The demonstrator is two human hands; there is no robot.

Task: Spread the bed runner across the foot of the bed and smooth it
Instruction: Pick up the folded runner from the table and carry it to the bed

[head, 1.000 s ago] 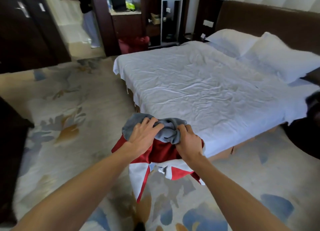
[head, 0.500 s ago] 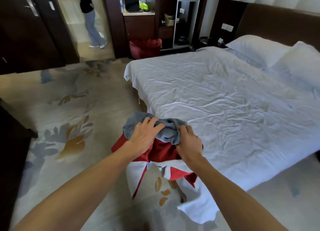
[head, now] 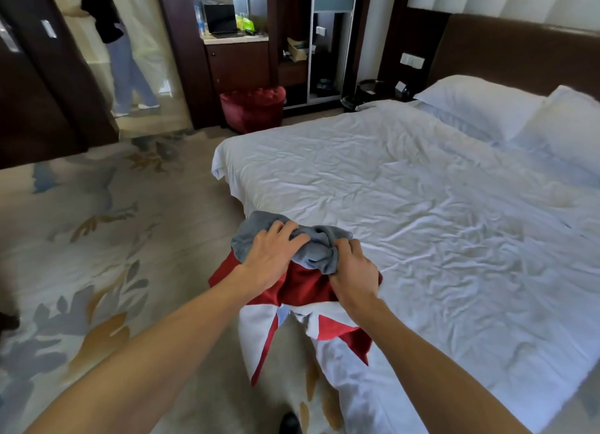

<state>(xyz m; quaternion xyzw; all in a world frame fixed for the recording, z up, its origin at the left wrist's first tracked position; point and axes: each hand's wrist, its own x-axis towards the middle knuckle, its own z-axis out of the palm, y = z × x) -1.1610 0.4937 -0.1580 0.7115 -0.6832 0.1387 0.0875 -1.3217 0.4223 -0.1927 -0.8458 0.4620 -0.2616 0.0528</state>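
Observation:
The bed runner (head: pixel 302 287) is a bunched bundle, grey on top with red and white folds hanging below. I hold it at the near corner of the foot of the bed (head: pixel 422 225). My left hand (head: pixel 272 258) grips the grey part from the left. My right hand (head: pixel 354 271) grips it from the right. The bed has a wrinkled white sheet and two white pillows (head: pixel 506 115) at the head.
A patterned carpet (head: pixel 97 255) lies left of the bed. A red bin (head: pixel 253 108) stands by a dark cabinet (head: pixel 237 63). A person (head: pixel 126 60) stands in the doorway at the back left. Dark wardrobe doors (head: pixel 39 76) fill the left.
I have come closer to the bed's foot corner and the view has turned right. Both hands keep the same grip on the bunched runner.

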